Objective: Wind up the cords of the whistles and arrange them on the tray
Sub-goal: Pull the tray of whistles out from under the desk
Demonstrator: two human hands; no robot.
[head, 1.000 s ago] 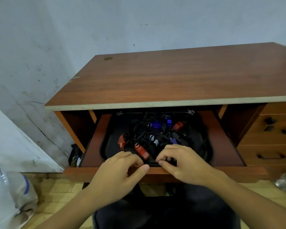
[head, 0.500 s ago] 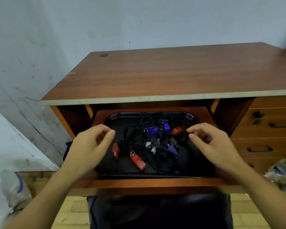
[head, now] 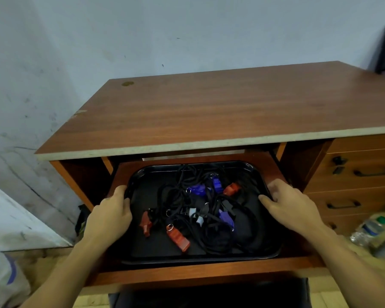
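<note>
While the black rectangular plastic tray (head: 249, 172) sat on the pull-out shelf (head: 209, 272) under the brown wooden desk (head: 209, 112), the left hand (head: 108, 218) gripped its left rim and the right hand (head: 291, 205) its right rim. Red, blue and grey plastic whistles (head: 178, 237) lay mid-tray, tangled in black cords (head: 218, 236).

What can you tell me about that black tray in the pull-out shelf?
The black tray is a glossy rectangle with rounded corners and a raised rim, lying flat on the desk's pull-out shelf. Tangled black cords and red, blue and grey whistles lie in it. The left hand and right hand grip its side rims.
</note>
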